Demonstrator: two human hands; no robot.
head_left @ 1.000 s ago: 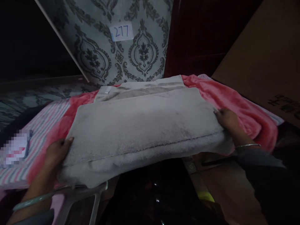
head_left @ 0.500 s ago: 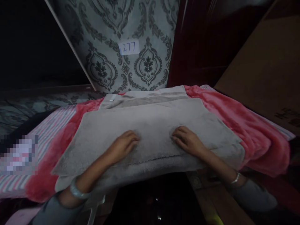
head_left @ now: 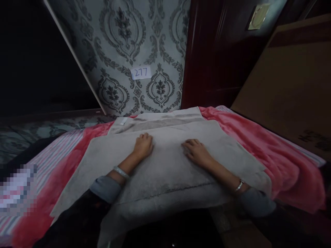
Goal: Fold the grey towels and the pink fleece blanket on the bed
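A grey plush towel [head_left: 165,168] lies folded across the surface before me, its front edge hanging over toward my body. The back layer carries a small white label [head_left: 123,121] at its left corner. My left hand [head_left: 143,145] rests on the upper layer, left of the middle, fingers slightly bent and no fabric visibly gripped. To the right of it, my right hand [head_left: 198,151] lies on the same layer with its fingers apart, pointing left. A dark seam runs across the towel in front of both hands.
Under the towel is a red plush blanket [head_left: 281,165], over a striped sheet [head_left: 60,148]. A dark screen [head_left: 46,62] stands at left, a cardboard box [head_left: 289,82] at right. Behind are patterned wallpaper with a paper marked 277 [head_left: 141,72] and a dark red door panel [head_left: 214,58].
My left hand has moved forward and slightly right over the towel. My right hand has slid a little to the left. The view has tilted upward, showing more of the wall.
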